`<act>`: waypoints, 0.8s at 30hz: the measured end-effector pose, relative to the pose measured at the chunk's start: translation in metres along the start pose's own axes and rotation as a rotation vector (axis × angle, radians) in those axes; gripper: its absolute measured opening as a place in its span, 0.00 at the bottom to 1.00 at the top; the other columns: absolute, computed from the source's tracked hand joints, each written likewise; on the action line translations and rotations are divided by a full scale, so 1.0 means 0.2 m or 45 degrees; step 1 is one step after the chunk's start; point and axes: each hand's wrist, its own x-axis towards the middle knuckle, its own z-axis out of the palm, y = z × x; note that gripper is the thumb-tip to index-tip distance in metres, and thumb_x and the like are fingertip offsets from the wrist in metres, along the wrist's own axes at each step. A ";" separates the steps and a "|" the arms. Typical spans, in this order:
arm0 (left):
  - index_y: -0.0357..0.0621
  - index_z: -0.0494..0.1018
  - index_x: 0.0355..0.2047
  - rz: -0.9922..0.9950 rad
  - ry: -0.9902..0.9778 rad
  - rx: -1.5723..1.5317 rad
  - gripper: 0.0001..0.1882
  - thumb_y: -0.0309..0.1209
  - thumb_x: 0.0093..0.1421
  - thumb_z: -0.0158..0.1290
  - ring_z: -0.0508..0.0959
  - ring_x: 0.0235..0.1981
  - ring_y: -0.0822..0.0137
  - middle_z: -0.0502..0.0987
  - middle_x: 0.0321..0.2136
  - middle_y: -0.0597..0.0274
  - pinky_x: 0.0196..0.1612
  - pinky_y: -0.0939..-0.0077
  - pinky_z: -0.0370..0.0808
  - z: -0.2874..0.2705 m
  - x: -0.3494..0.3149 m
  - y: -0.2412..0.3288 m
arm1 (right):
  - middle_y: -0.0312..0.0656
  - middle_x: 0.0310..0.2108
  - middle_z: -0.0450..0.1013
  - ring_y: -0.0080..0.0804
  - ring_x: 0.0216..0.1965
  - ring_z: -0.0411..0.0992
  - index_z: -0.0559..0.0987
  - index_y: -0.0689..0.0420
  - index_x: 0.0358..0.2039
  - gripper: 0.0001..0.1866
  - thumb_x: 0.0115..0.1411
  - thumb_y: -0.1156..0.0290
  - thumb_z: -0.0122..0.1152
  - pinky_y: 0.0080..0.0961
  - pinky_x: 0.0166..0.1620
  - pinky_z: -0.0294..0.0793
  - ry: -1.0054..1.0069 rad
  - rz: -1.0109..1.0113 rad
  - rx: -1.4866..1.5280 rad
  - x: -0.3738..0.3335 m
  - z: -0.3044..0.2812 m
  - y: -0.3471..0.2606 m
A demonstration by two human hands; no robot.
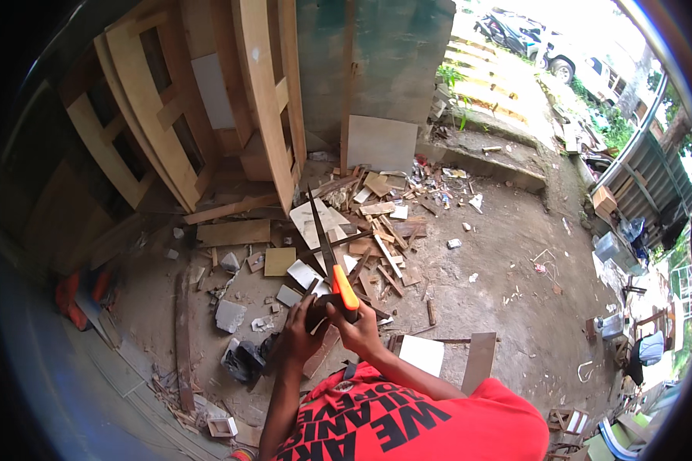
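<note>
A handsaw with a narrow, dark blade and an orange and black handle is held in front of my chest, its tip pointing away and slightly left. My right hand is closed on the lower part of that handle, thumb up against it. Close on its left, my left hand curls its fingers round the dark side of the handle. Part of the grip is hidden behind the fingers. Beyond and below the blade lies a heap of wood offcuts on the ground.
Wooden door-like frames lean at the far left, beside a greenish panel. Concrete lumps and a black plastic bag lie near my left arm. A low concrete step rises far right; containers line the right side.
</note>
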 end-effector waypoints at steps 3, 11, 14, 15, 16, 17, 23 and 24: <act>0.36 0.65 0.59 -0.287 -0.168 -0.217 0.30 0.37 0.61 0.59 0.75 0.49 0.37 0.74 0.49 0.37 0.53 0.53 0.73 0.07 -0.09 -0.03 | 0.37 0.29 0.76 0.21 0.32 0.71 0.77 0.63 0.41 0.14 0.63 0.66 0.65 0.25 0.37 0.72 -0.031 0.071 -0.300 -0.02 -0.08 0.12; 0.35 0.62 0.56 -0.543 -0.213 -0.093 0.24 0.32 0.62 0.53 0.73 0.50 0.35 0.73 0.47 0.34 0.52 0.51 0.71 0.31 -0.49 -0.64 | 0.48 0.31 0.78 0.42 0.34 0.80 0.75 0.62 0.40 0.16 0.60 0.65 0.69 0.32 0.38 0.76 -0.223 0.212 -0.663 -0.28 -0.30 0.29; 0.36 0.62 0.53 -0.607 -0.266 -0.050 0.23 0.36 0.64 0.53 0.73 0.48 0.35 0.73 0.45 0.35 0.50 0.49 0.71 0.37 -0.57 -0.78 | 0.49 0.27 0.75 0.42 0.32 0.77 0.75 0.62 0.38 0.18 0.60 0.59 0.67 0.35 0.35 0.74 -0.152 0.319 -0.845 -0.33 -0.34 0.41; 0.36 0.63 0.52 -0.645 -0.256 -0.056 0.24 0.40 0.64 0.53 0.74 0.47 0.36 0.74 0.44 0.36 0.49 0.50 0.71 0.42 -0.60 -0.83 | 0.43 0.25 0.73 0.33 0.28 0.74 0.76 0.63 0.37 0.17 0.62 0.59 0.65 0.29 0.32 0.71 -0.132 0.391 -0.846 -0.33 -0.37 0.49; 0.36 0.64 0.51 -0.682 -0.246 -0.064 0.25 0.45 0.65 0.53 0.74 0.46 0.37 0.74 0.43 0.37 0.48 0.50 0.72 0.47 -0.62 -0.88 | 0.37 0.23 0.71 0.24 0.25 0.70 0.76 0.63 0.36 0.16 0.64 0.60 0.63 0.23 0.29 0.69 -0.110 0.464 -0.850 -0.32 -0.40 0.56; 0.36 0.65 0.50 -0.737 -0.252 -0.067 0.26 0.48 0.64 0.53 0.74 0.46 0.38 0.75 0.42 0.38 0.47 0.50 0.72 0.53 -0.64 -0.92 | 0.32 0.19 0.68 0.19 0.21 0.66 0.75 0.60 0.31 0.19 0.67 0.55 0.58 0.19 0.25 0.63 -0.013 0.722 -0.653 -0.32 -0.43 0.67; 0.36 0.67 0.48 -0.878 -0.331 0.133 0.30 0.53 0.61 0.56 0.75 0.45 0.41 0.75 0.42 0.40 0.48 0.51 0.71 0.99 -0.91 -1.34 | 0.29 0.23 0.64 0.15 0.25 0.62 0.72 0.60 0.35 0.13 0.70 0.62 0.51 0.20 0.27 0.62 -0.255 0.919 -0.319 -0.16 -0.56 1.20; 0.36 0.67 0.49 -0.912 -0.367 0.164 0.30 0.51 0.61 0.57 0.75 0.45 0.41 0.75 0.42 0.40 0.48 0.51 0.71 1.10 -0.98 -1.43 | 0.30 0.24 0.64 0.15 0.26 0.62 0.71 0.60 0.36 0.11 0.70 0.64 0.51 0.19 0.28 0.62 -0.301 1.013 -0.347 -0.09 -0.56 1.30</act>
